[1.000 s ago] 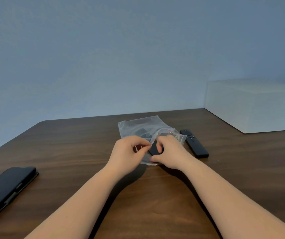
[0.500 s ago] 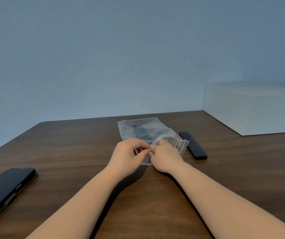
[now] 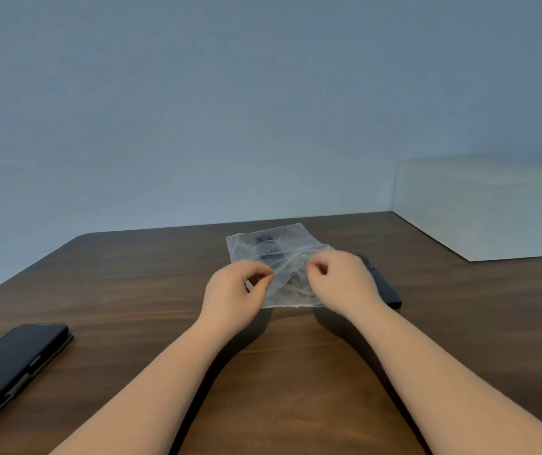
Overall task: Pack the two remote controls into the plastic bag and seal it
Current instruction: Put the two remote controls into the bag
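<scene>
A clear plastic bag (image 3: 279, 247) lies on the brown table with its mouth toward me. A black remote control (image 3: 268, 249) shows through the bag's far half. My left hand (image 3: 235, 295) pinches the left side of the bag's mouth. My right hand (image 3: 345, 284) pinches the right side, and the film is stretched between them. A second black remote control (image 3: 389, 292) lies on the table just right of the bag, partly hidden behind my right hand.
A black phone in a case (image 3: 10, 366) lies near the table's left front edge. A white box (image 3: 492, 205) stands at the back right. The wooden table (image 3: 131, 290) ends at a blue wall behind the bag.
My hands have moved apart from a close pinch at the middle of the bag's mouth, spreading the opening wide. The bag lies flatter. The outside remote has not moved.
</scene>
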Available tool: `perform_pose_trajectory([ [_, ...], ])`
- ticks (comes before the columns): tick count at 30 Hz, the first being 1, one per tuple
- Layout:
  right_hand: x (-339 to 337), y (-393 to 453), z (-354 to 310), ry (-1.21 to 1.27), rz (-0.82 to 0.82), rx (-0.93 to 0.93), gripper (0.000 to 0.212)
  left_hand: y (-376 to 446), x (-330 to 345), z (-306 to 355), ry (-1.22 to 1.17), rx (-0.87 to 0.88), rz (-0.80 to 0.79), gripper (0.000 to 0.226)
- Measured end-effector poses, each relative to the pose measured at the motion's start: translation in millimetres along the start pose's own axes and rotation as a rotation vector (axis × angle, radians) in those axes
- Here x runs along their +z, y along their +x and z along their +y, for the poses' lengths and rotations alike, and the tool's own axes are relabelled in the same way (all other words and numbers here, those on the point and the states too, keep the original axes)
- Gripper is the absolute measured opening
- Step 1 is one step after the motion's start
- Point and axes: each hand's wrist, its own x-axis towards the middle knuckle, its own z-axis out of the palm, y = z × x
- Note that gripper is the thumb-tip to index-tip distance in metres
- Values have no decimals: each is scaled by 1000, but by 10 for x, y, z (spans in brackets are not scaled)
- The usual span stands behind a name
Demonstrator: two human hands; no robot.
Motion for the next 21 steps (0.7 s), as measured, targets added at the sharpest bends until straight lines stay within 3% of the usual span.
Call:
perform_pose_trajectory([
  [3,-134,5,41,42,239,94,25,-6,-17,-21,-3,-43,23,9],
  [6,-217,16,115,-17,301,190,15,-16,-25,-44,-1,-51,17,11],
  [13,-225,32,253,-259,-133,487,52,-4,-12,-57,-1,50,-5,13],
  [21,-323,60,245,-62,-205,528,57,26,0,-129,36,93,61,14],
])
